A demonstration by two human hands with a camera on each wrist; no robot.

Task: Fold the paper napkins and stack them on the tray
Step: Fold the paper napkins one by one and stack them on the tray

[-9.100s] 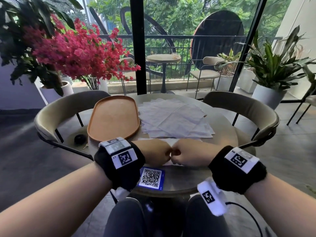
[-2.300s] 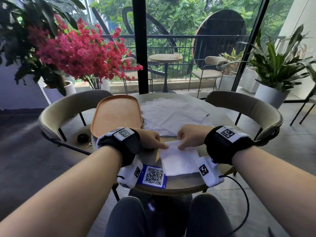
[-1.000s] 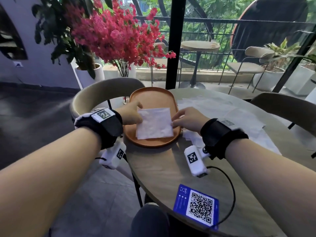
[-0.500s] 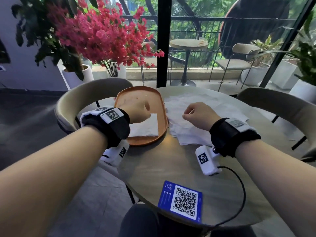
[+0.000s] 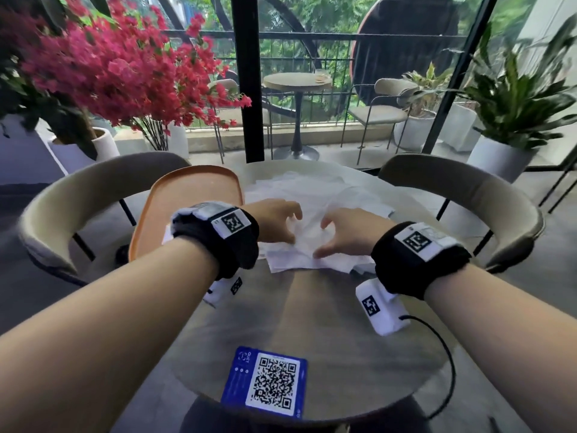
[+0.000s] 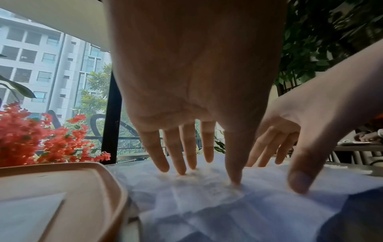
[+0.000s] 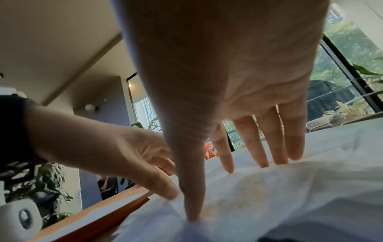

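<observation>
Left hand (image 5: 274,221) fingers (image 6: 175,157) spread and fairly straight, tips pressed down on the top sheet of the loose napkin pile (image 5: 315,198); thumb tip also down on the paper, pinching nothing. Right hand (image 5: 345,232) much the same: fingers (image 7: 259,144) splayed, tips resting on the sheet, thumb planted at the near edge. The two thumbs sat close together, about 6 o'clock on the sheet; paper between them slightly puckered.

Pile of unfolded white napkins lay at the table's (image 5: 312,323) centre toward 12 o'clock, sheets overlapping untidily. Orange tray (image 5: 193,189) just beside the pile at its 9 o'clock, rim touching or nearly touching the paper; cannot tell which. One folded napkin (image 6: 27,217) lay flat in the tray's near end, mostly hidden by the left wrist in the head view.

Blue QR card (image 5: 265,382) at 6 o'clock on the table edge. Two beige chairs, at 10 (image 5: 93,179) and 2 o'clock (image 5: 468,189). Pink-flowered plant (image 5: 118,70) beyond at 10 o'clock.
</observation>
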